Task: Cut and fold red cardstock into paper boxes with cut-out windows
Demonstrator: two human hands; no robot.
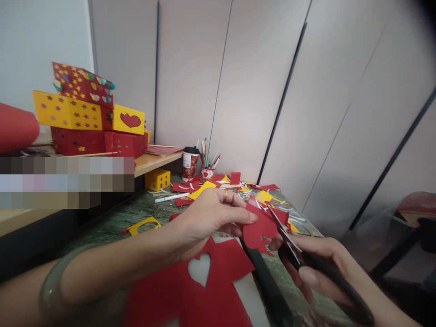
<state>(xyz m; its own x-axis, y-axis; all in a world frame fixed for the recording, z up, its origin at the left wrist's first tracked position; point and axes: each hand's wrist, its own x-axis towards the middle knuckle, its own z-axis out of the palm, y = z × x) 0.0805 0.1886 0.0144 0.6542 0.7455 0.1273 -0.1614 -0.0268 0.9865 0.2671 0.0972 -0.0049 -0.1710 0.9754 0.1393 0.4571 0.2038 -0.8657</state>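
My left hand (pixel 213 213), with a ring on one finger and a green bangle on the wrist, pinches a small piece of red paper (pixel 260 227) above the table. My right hand (pixel 318 268) grips black-handled scissors (pixel 289 245), whose blades are parted and reach into the red piece from the right. Below my hands lies a large red sheet (pixel 190 295) with a heart-shaped hole (pixel 200 269) cut out of it.
Red and yellow paper scraps (pixel 204 188) litter the green table (pixel 112 225). A paper cup (pixel 190 163) and a pen holder (pixel 207 170) stand at the back. Stacked red and yellow boxes (pixel 88 113) sit on a wooden shelf at the left. Grey wall panels rise behind.
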